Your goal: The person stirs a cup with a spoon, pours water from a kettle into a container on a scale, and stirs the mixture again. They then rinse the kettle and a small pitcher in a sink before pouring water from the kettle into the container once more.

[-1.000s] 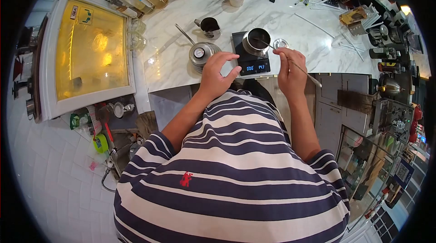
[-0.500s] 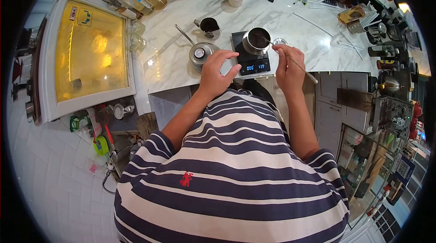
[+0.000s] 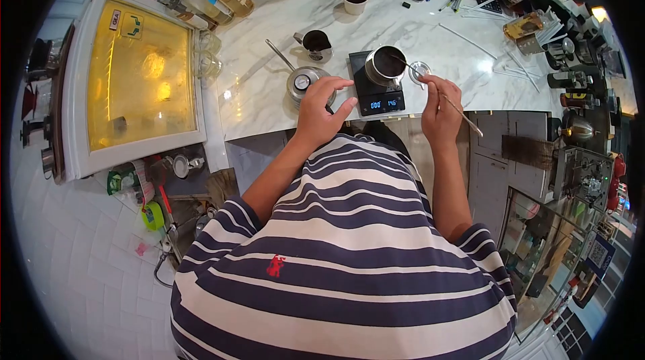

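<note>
My right hand (image 3: 441, 108) pinches a long bar spoon (image 3: 465, 118) with a twisted handle; its far end reaches into a metal cup (image 3: 384, 79). Dark contents show inside the cup, which stands on a black digital scale (image 3: 363, 88) with lit blue digits. Left of the scale, my left hand (image 3: 320, 110) is held with thumb and fingers apart and nothing between them. It partly covers a steel kettle (image 3: 300, 91) with a round dial on its lid. Beside the cup, close to my right fingers, lies a small round clear dish (image 3: 418, 71).
Behind the kettle stands a small dark-inside pitcher (image 3: 316, 43). Farther back is a white paper cup (image 3: 355, 2) with dark stuff inside. Straws (image 3: 470, 41) lie on the right of the marble counter (image 3: 269, 17). A yellow-lit glass-front cabinet (image 3: 141, 77) flanks the left.
The camera view has shifted slightly. My right hand and the spoon have moved a little right of the cup. The scale digits have changed. My left hand keeps its pose.
</note>
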{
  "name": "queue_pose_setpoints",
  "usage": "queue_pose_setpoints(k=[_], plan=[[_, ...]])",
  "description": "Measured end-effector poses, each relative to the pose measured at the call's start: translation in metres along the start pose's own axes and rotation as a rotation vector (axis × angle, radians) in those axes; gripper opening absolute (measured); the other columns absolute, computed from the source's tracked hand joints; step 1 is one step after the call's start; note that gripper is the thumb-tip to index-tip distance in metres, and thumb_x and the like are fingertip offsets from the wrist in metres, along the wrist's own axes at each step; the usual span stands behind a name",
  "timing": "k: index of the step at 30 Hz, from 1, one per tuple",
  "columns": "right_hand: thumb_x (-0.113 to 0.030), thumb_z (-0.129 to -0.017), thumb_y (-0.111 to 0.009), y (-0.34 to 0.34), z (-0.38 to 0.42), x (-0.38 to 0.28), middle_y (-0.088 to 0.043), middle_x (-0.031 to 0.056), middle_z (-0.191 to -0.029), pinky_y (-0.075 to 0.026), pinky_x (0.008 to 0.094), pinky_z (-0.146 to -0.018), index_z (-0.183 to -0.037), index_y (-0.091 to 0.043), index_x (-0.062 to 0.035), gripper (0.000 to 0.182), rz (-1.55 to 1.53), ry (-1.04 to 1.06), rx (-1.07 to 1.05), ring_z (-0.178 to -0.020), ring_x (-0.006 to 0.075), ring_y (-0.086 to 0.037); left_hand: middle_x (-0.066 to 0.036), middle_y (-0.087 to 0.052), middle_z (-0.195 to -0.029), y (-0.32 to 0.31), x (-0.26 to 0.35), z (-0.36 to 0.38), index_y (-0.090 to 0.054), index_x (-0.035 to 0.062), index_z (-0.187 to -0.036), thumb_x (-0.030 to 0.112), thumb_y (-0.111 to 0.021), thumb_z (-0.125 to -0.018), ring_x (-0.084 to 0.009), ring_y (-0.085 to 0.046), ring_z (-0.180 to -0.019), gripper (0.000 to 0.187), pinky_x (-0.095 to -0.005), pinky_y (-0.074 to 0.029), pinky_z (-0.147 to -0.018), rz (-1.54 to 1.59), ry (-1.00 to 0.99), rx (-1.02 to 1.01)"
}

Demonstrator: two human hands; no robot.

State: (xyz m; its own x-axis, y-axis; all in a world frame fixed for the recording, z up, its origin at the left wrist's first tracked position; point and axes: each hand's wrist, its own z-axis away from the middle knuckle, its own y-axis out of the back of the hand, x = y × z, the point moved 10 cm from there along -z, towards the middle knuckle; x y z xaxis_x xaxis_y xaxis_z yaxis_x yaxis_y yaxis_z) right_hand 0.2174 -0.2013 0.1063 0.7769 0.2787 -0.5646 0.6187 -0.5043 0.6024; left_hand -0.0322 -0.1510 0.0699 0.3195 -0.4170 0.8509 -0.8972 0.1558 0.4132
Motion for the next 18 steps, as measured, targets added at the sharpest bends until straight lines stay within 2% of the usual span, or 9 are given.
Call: queue_pose_setpoints(k=[6, 11, 18], plan=[[-0.004, -0.101, -0.063, -0.002, 0.013, -0.008, -0.077, 0.011, -0.105, -0.046, 0.0453, -0.102, -0.11, -0.073, -0.0079, 0.014, -0.058, 0.014, -0.009, -0.101, 0.0264, -0.073, -0.013, -0.071, -0.113, 0.003, -0.005, 0.0, -0.073, 0.0057, -0.115, 0.016, -0.082, -0.086, -0.0322, -0.068, -0.104, 0.032, -0.0407, -0.053, -0.093, -0.018, 0.001, -0.014], [-0.003, -0.101, -0.063, -0.001, 0.007, 0.001, -0.077, 0.0099, -0.103, -0.047, 0.0455, -0.099, -0.108, -0.073, -0.0073, 0.013, -0.013, -0.034, 0.001, -0.103, 0.0258, -0.073, -0.013, -0.072, -0.113, -0.001, -0.001, -0.002, -0.073, 0.0058, -0.115, 0.016, -0.082, -0.086, -0.0326, -0.068, -0.105, 0.032, -0.0411, -0.053, -0.094, -0.028, -0.014, -0.026], [-0.003, -0.1, -0.064, 0.002, 0.014, -0.01, -0.077, 0.0089, -0.105, -0.047, 0.0452, -0.099, -0.107, -0.073, -0.0077, 0.012, -0.031, 0.029, -0.021, -0.104, 0.0257, -0.073, -0.014, -0.072, -0.112, -0.005, 0.002, -0.01, -0.073, 0.0056, -0.115, 0.015, -0.082, -0.086, -0.0325, -0.068, -0.104, 0.032, -0.0407, -0.053, -0.093, -0.023, -0.011, -0.043]])
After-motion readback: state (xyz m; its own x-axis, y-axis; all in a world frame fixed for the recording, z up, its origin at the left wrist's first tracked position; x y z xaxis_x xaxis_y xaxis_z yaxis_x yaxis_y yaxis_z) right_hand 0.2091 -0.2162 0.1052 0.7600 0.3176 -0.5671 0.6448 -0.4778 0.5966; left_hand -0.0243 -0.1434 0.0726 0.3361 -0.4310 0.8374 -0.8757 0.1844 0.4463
